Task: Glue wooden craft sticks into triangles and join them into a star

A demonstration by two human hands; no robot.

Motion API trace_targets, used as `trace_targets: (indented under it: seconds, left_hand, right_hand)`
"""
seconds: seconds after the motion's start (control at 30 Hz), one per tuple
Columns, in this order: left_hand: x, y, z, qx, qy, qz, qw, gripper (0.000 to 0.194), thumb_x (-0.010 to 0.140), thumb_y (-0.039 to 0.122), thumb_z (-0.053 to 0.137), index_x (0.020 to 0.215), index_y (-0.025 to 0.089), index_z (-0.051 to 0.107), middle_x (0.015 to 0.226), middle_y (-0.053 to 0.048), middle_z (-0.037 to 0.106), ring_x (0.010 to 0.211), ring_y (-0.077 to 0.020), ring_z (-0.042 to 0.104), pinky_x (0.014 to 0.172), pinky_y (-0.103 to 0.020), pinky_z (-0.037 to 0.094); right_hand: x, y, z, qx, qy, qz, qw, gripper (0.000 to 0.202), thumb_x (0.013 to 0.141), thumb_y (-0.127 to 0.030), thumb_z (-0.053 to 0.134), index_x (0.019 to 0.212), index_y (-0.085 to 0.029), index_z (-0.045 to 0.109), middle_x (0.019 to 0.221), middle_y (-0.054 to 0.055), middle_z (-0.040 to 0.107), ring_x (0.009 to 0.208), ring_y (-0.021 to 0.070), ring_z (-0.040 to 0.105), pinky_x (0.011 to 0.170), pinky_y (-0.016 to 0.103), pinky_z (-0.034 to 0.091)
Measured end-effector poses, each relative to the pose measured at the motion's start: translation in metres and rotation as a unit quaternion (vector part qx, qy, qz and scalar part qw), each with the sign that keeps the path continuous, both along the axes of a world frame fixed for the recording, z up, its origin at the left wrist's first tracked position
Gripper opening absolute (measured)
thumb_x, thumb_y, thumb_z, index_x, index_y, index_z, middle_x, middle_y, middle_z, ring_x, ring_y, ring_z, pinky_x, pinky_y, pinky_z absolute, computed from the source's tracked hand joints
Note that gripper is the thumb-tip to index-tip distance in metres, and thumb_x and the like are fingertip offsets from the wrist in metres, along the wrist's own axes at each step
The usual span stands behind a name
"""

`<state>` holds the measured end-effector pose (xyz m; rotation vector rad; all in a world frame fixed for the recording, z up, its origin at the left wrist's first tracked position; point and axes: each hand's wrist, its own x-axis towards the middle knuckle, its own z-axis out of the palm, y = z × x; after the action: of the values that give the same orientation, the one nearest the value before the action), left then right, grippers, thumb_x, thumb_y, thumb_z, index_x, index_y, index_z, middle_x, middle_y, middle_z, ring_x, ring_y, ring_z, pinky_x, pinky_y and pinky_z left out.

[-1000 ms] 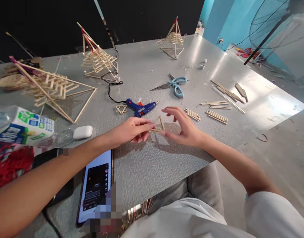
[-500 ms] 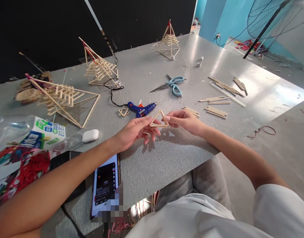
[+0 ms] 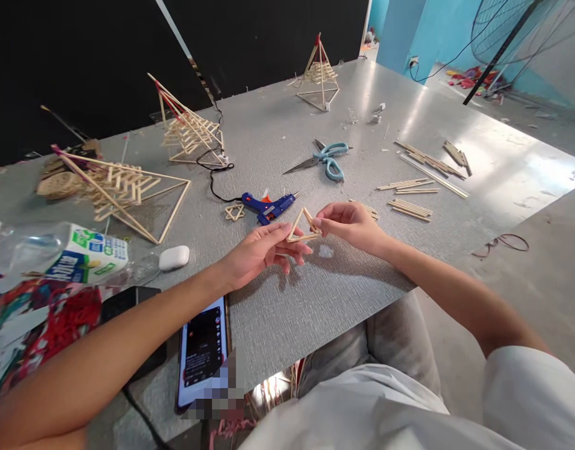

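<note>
Pale wood at centre: pinching a small stick triangle (image 3: 303, 238) by opposite sides in left hand (image 3: 257, 251) and right hand (image 3: 347, 223). Just above, a blue, orange-triggered glue gun (image 3: 274, 208).

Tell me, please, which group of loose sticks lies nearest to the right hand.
The small bundle partly hidden behind the right hand; the other groups lie farther right, fully visible.

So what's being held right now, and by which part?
A small stick triangle: the left hand holds its left corner, the right hand its right side.
</note>
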<state>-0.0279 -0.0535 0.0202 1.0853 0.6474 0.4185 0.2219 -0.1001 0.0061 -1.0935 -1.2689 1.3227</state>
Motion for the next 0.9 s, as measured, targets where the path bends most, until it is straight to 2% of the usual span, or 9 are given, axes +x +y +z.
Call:
trace_targets:
  seconds: [0.2, 0.47, 0.6, 0.7, 0.8, 0.9]
  left_hand:
    - [0.000, 0.001, -0.004, -0.005, -0.008, 0.001, 1.000, 0.054, 0.088, 0.067, 0.098, 0.107, 0.020, 0.082, 0.097, -0.009, 0.086, 0.078, -0.0206, 0.082, 0.057, -0.022, 0.063]
    - [0.003, -0.005, 0.000, -0.008, -0.023, -0.007, 1.000, 0.052, 0.089, 0.067, 0.097, 0.104, 0.020, 0.081, 0.101, -0.008, 0.087, 0.081, -0.0201, 0.082, 0.059, -0.022, 0.064]
    - [0.003, -0.005, 0.000, -0.007, -0.042, -0.020, 0.999, 0.046, 0.094, 0.062, 0.095, 0.100, 0.020, 0.078, 0.103, -0.009, 0.086, 0.084, -0.0208, 0.081, 0.061, -0.024, 0.064]
    - [0.000, -0.004, 0.000, -0.008, -0.065, -0.033, 0.997, 0.041, 0.098, 0.058, 0.092, 0.098, 0.020, 0.077, 0.104, -0.009, 0.085, 0.087, -0.0213, 0.079, 0.063, -0.026, 0.064]
    - [-0.002, -0.003, 0.001, -0.009, -0.085, -0.045, 0.995, 0.038, 0.101, 0.056, 0.089, 0.096, 0.021, 0.077, 0.101, -0.008, 0.083, 0.086, -0.0201, 0.078, 0.067, -0.026, 0.064]
    - [-0.002, -0.003, 0.001, -0.010, -0.091, -0.051, 0.994, 0.038, 0.102, 0.056, 0.088, 0.094, 0.021, 0.076, 0.095, -0.007, 0.082, 0.084, -0.0184, 0.076, 0.070, -0.026, 0.064]
  right_hand:
    - [-0.001, -0.001, -0.004, 0.009, -0.004, -0.009, 1.000, 0.053, 0.075, -0.067, 0.098, 0.088, -0.019, 0.080, 0.079, 0.000, 0.073, 0.073, 0.0114, 0.062, 0.067, 0.027, 0.048]
    - [-0.005, -0.001, -0.013, 0.031, -0.009, -0.013, 0.999, 0.054, 0.083, -0.071, 0.091, 0.087, -0.019, 0.077, 0.079, -0.001, 0.072, 0.070, 0.0108, 0.059, 0.066, 0.029, 0.045]
    - [-0.006, 0.000, -0.009, 0.032, 0.005, -0.016, 0.999, 0.054, 0.079, -0.070, 0.095, 0.084, -0.019, 0.075, 0.078, -0.001, 0.071, 0.070, 0.0106, 0.058, 0.066, 0.028, 0.045]
    - [-0.005, -0.001, -0.002, 0.011, 0.036, 0.005, 0.999, 0.054, 0.077, -0.069, 0.096, 0.092, -0.020, 0.077, 0.085, 0.000, 0.074, 0.072, 0.0111, 0.060, 0.068, 0.028, 0.048]
    - [-0.003, -0.003, 0.003, -0.011, 0.050, 0.042, 0.998, 0.054, 0.079, -0.069, 0.095, 0.099, -0.020, 0.080, 0.084, 0.000, 0.074, 0.070, 0.0106, 0.058, 0.063, 0.027, 0.043]
    - [0.000, -0.004, 0.005, -0.009, 0.060, 0.065, 0.996, 0.051, 0.082, -0.068, 0.093, 0.096, -0.020, 0.081, 0.078, -0.001, 0.071, 0.067, 0.0100, 0.055, 0.061, 0.026, 0.040]
